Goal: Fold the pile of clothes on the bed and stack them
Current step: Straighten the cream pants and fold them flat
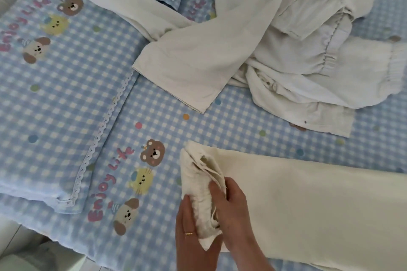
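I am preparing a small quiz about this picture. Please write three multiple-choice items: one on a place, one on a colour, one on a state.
1. Where is the unfolded pile of clothes?
A. upper right of the bed
B. on the floor
C. under the pillow

2. What colour is the bedsheet?
A. red striped
B. blue and white checked
C. plain green

3. What are the hands doing?
A. resting flat on the sheet
B. both holding the bunched end of a cream garment
C. lifting the pillow

Answers: 1 A, the pile of clothes lies at the upper right. 2 B, the bedsheet shows blue-white checks. 3 B, left hand and right hand hold the cream garment.
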